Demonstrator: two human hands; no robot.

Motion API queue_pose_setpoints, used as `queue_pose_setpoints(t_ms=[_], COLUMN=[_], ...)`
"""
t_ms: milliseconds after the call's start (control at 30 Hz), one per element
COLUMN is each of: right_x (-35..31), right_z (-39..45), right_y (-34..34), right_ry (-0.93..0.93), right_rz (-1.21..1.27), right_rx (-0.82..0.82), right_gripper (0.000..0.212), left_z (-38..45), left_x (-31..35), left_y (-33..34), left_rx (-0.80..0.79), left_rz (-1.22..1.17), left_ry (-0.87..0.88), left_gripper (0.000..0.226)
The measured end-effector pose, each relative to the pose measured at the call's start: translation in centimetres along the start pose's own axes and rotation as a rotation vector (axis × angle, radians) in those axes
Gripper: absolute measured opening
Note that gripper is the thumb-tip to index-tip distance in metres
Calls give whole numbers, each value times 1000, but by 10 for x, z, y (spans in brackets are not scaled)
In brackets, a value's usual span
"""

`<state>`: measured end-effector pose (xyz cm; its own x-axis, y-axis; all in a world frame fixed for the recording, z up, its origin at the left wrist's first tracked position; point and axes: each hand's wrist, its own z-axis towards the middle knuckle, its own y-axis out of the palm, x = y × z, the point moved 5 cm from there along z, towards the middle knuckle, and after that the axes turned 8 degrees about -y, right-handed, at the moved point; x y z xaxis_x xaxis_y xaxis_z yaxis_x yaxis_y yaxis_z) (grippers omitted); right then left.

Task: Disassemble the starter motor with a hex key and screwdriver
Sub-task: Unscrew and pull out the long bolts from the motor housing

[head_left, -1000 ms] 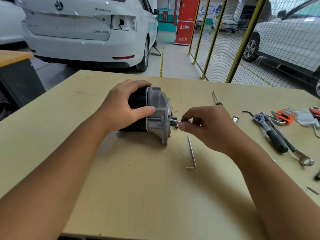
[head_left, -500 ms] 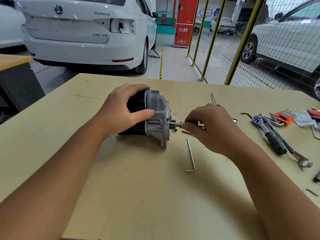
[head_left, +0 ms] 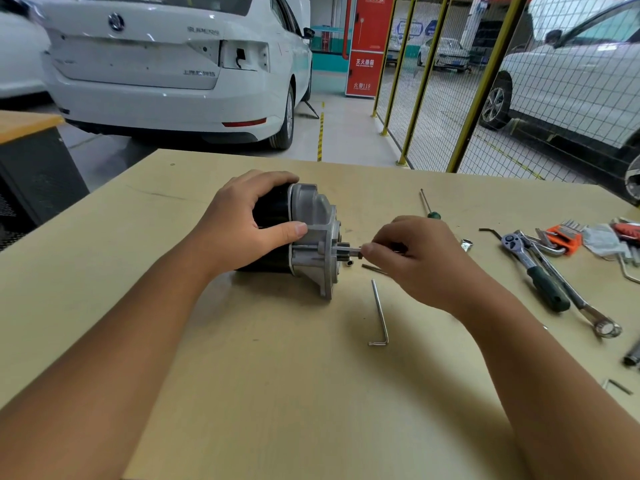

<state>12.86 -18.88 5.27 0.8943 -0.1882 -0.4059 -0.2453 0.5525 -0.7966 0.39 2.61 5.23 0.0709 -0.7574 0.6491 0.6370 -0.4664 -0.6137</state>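
Both hands (head_left: 242, 220) (head_left: 415, 258) curled (forearms outstretched)

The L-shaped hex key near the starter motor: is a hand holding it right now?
No, the hex key lies loose on the table, while the right hand pinches a bolt at the motor.

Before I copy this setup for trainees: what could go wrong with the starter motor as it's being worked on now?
1. The starter motor lies on its side, steadied only by the left hand; it could roll or twist under torque.
2. The right hand pinches a thin tool at the motor's end face; it might slip out.
3. A loose hex key and a small piece lie close by and could get knocked away.
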Motion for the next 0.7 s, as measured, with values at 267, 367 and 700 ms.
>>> queue_pose_setpoints(t_ms=[267,367,700], right_x=[-5,-4,3], right_z=[0,-1,-1], right_y=[-10,-11,-8], right_ry=[-60,-36,28], right_rz=[-35,1,34], right_rx=[117,135,9], right_gripper=[6,7,15], left_z=[0,0,0], left_x=[-1,0,2], left_y=[0,0,0], left_rx=[-1,-1,-8], left_rz=[9,8,8], left_ry=[2,1,-8], left_gripper=[68,68,69])
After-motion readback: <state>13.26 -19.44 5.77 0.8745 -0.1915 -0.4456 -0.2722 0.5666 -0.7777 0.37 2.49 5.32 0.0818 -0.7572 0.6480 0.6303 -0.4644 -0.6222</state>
